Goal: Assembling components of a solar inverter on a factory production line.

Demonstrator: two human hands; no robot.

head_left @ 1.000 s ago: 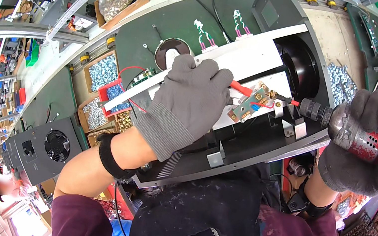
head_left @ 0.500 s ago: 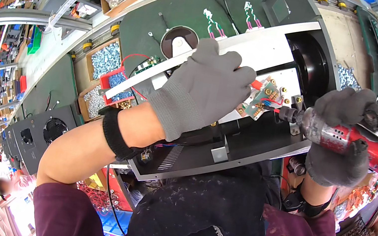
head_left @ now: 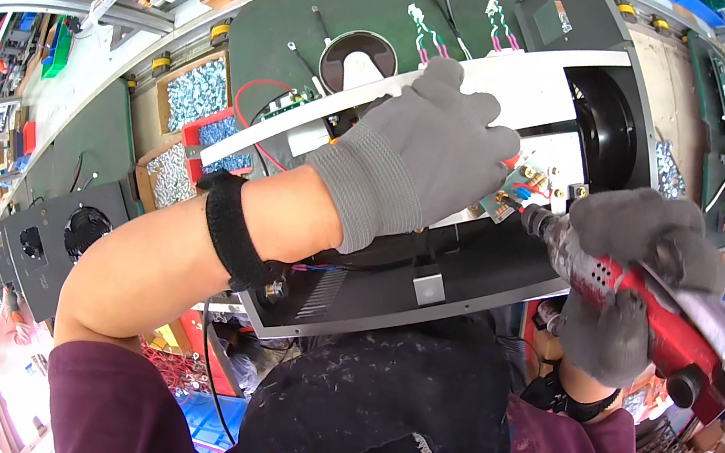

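Green bench mats (head_left: 322, 16) fill the background, with trays of screws (head_left: 196, 95) at 10 o'clock and a round speaker (head_left: 358, 61) at 12. Across the middle lies a black-and-white chassis (head_left: 470, 275), tilted from lower left to upper right. On it rests the left hand (head_left: 422, 164), in a grey glove, palm down with fingers spread flat over the white bar (head_left: 551, 90); its fingertips (head_left: 503, 145) point toward 2 o'clock. Just beyond them, at 3 o'clock from the hand, sits a small circuit board (head_left: 524, 192) with brass terminals, partly hidden by the glove. Gripped in the right hand (head_left: 629, 283), also gloved, is a red electric screwdriver (head_left: 658, 313), fingers wrapped round its body. Its bit (head_left: 533, 220) points toward 10 o'clock and seems to touch the board's lower edge, just beside the left fingertips.
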